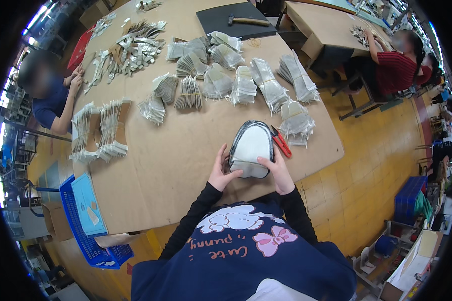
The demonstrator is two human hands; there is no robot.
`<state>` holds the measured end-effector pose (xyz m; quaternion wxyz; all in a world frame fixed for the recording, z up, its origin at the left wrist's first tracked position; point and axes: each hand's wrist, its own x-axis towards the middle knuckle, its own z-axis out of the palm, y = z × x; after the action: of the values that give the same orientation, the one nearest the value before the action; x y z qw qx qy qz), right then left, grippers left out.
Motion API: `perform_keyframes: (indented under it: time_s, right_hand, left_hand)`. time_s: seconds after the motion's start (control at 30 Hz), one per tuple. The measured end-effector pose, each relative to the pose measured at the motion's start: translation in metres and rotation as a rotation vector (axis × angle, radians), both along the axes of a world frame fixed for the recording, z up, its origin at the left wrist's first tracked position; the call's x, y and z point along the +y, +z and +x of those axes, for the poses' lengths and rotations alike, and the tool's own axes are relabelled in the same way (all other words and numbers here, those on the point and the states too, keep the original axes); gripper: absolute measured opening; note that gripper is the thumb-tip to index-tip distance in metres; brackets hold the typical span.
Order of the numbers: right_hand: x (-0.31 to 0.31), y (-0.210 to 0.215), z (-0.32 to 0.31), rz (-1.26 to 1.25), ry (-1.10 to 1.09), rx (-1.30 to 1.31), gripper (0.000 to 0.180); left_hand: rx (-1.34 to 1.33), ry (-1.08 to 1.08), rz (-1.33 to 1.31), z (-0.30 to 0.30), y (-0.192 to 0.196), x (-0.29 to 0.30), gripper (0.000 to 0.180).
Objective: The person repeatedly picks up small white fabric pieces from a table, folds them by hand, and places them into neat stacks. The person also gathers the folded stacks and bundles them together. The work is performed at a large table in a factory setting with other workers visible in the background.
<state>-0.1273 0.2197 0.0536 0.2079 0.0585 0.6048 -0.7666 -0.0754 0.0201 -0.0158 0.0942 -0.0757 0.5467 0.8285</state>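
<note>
A stack of rounded white shoe pieces (252, 144) with a dark outer edge and a greyish strip at the near end stands at the table's front edge. My left hand (222, 170) grips its left side, the thumb on the near end. On the other side my right hand (279, 171) holds it, thumb resting on the white face. Both hands' fingers are partly hidden behind the stack. A pair of red-handled thread snips (282, 143) lies just right of it, close to my right fingertips.
Bundled pale shoe pieces (217, 83) cover the table's (181, 150) far half, with more bundles (100, 131) at the left. A hammer (248, 21) lies on a black board (211, 22). A blue basket (80, 215) stands at the left edge. Co-workers sit at left and right.
</note>
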Motion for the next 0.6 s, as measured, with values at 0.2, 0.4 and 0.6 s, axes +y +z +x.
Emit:
perform_keyframes:
  time_s: [0.2, 0.4, 0.6]
  right_hand:
    - [-0.012, 0.009, 0.014, -0.091, 0.123, 0.355, 0.107]
    - [0.0, 0.003, -0.002, 0.49, 0.561, 0.898, 0.066]
    - [0.014, 0.003, 0.012, 0.369, 0.68, 0.78, 0.055]
  left_hand:
    - [0.319, 0.195, -0.461, 0.002, 0.033, -0.017, 0.089]
    - [0.434, 0.345, -1.319, 0.002, 0.023, -0.029, 0.069]
    - [0.076, 0.312, -0.637, 0.032, -0.004, -0.047, 0.045]
